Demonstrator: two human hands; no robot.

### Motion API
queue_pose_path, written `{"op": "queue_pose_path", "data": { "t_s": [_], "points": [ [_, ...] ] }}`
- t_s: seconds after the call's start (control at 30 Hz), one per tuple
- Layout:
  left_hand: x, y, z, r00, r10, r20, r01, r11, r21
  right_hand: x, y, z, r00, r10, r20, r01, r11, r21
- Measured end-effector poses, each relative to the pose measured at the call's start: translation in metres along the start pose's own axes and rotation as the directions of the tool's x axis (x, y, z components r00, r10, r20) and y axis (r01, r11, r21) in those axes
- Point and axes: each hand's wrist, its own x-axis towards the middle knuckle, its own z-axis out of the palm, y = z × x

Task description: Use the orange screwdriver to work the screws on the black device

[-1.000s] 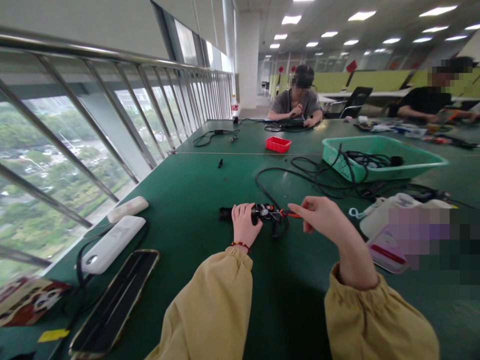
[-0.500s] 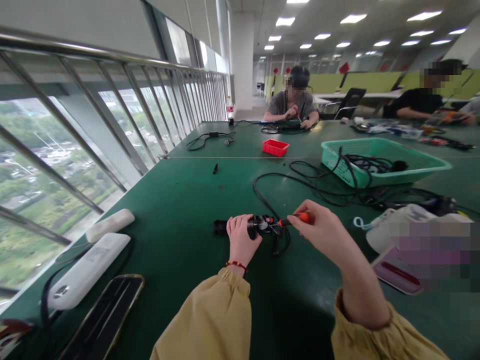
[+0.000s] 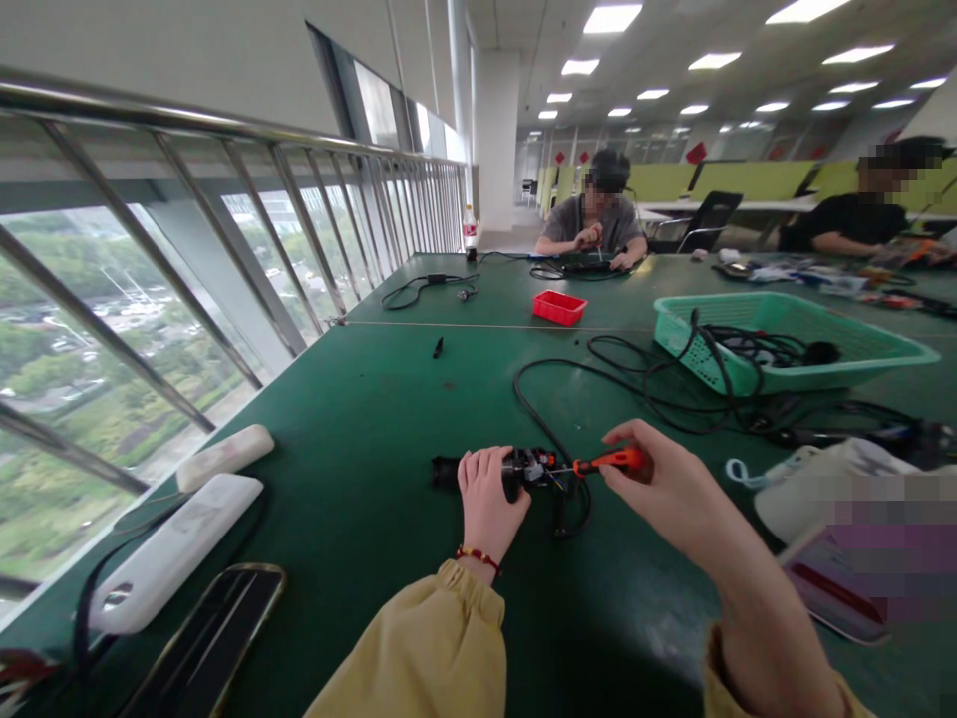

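Observation:
In the middle of the green table lies a black cylindrical corded device with its inner parts and wires exposed at the right end. My left hand is wrapped over its body, pressing it on the tabletop. With thumb and fingers my right hand grips the orange handle of a screwdriver. The screwdriver lies nearly level, its thin shaft pointing left into the exposed parts. Whether the tip touches a screw is too small to tell. A black cord runs from the device toward the basket.
A green basket of cables stands at right, a red tray farther back. White power strips and a phone lie at left by the railing. Across the table a person works; another sits at far right.
The view has tilted up slightly and shifted. My right hand has drawn back a little and opened its fingers somewhat around the screwdriver handle; my left hand keeps its hold.

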Motion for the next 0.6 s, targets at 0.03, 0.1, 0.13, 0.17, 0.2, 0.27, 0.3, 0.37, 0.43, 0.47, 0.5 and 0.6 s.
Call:
{"op": "queue_pose_path", "data": {
  "t_s": [0.03, 0.1, 0.13, 0.17, 0.2, 0.27, 0.3, 0.37, 0.43, 0.47, 0.5, 0.6],
  "points": [
    [-0.0003, 0.0002, -0.0001, 1.0, -0.005, 0.001, 0.005, 1.0, 0.001, -0.0004, 0.0, -0.0008, 0.998, 0.04, 0.044, -0.041, 0.999, 0.004],
    [-0.0005, 0.0004, 0.0001, 1.0, -0.012, 0.002, 0.012, 1.0, -0.001, -0.0004, -0.0004, -0.0016, 0.977, 0.144, 0.159, -0.144, 0.99, -0.01],
    [-0.0005, 0.0004, 0.0003, 1.0, -0.015, 0.002, 0.015, 1.0, -0.001, -0.0002, -0.0003, -0.0014, 0.963, 0.181, 0.2, -0.181, 0.983, -0.019],
    [-0.0005, 0.0003, 0.0005, 1.0, -0.016, 0.001, 0.016, 1.0, -0.002, 0.0002, 0.0001, -0.001, 0.958, 0.193, 0.21, -0.191, 0.981, -0.028],
    [-0.0005, 0.0001, 0.0007, 1.0, -0.016, 0.002, 0.016, 1.0, -0.001, 0.0005, 0.001, -0.0004, 0.967, 0.179, 0.184, -0.175, 0.984, -0.036],
    [-0.0003, -0.0003, 0.0009, 1.0, -0.012, 0.009, 0.012, 1.0, 0.0, 0.0007, 0.004, 0.0008, 0.993, 0.094, 0.074, -0.09, 0.995, -0.052],
    [-0.0002, -0.0005, 0.0008, 1.0, -0.01, 0.015, 0.01, 1.0, 0.0, 0.0006, 0.0058, 0.0012, 0.999, 0.045, 0.022, -0.043, 0.997, -0.066],
    [0.0, -0.0009, 0.0007, 1.0, -0.007, 0.026, 0.007, 1.0, 0.0, -0.0003, 0.0087, 0.0012, 1.0, -0.01, -0.025, 0.007, 0.995, -0.099],
    [0.0004, -0.0011, 0.0005, 1.0, -0.008, 0.024, 0.008, 1.0, 0.0, -0.0016, 0.0096, 0.0001, 1.0, 0.022, 0.015, -0.02, 0.991, -0.134],
    [0.0007, -0.001, 0.0004, 1.0, -0.009, 0.019, 0.009, 1.0, -0.002, -0.0022, 0.0092, -0.0007, 0.997, 0.056, 0.047, -0.048, 0.986, -0.157],
    [0.0009, -0.0008, 0.0003, 1.0, -0.008, 0.013, 0.008, 1.0, -0.004, -0.0027, 0.0083, -0.0017, 0.993, 0.09, 0.071, -0.076, 0.981, -0.18],
    [0.0017, 0.0012, -0.0003, 1.0, -0.004, 0.01, 0.004, 1.0, -0.011, -0.0026, 0.0041, -0.0053, 0.992, 0.101, 0.071, -0.085, 0.975, -0.203]
  ]
}}
